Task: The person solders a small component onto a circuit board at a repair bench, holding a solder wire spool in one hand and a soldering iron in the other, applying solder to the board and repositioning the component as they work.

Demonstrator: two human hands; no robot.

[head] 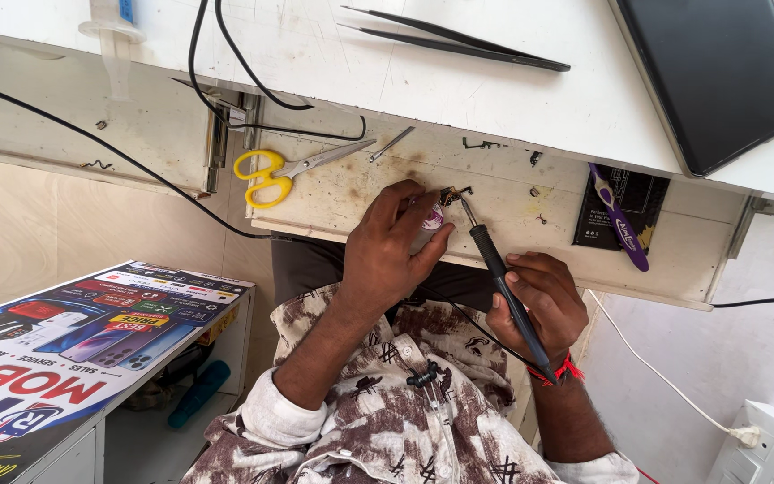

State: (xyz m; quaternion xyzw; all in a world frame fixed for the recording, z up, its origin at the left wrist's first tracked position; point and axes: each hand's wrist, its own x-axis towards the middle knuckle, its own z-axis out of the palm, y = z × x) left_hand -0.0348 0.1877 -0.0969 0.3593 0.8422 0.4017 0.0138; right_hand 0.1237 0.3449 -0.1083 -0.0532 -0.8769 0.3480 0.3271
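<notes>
Soldering is in hand: the left hand point(387, 246) pins a small component point(448, 194) on the counter point(512, 193), its grip narrow around it, while the right hand point(535, 300) clasps the soldering iron point(499, 269), tip touching the part from five o'clock; the next move likely calls for a steady tip.

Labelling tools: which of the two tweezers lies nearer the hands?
The small silver metal tweezers, beside the yellow-handled scissors, just above the left hand; the long black tweezers lie farther up.

One pair of scissors point(279, 172), one soldering iron point(503, 282), one pair of tweezers point(459, 40), one tablet point(718, 72), one toothbrush point(620, 220).
</notes>
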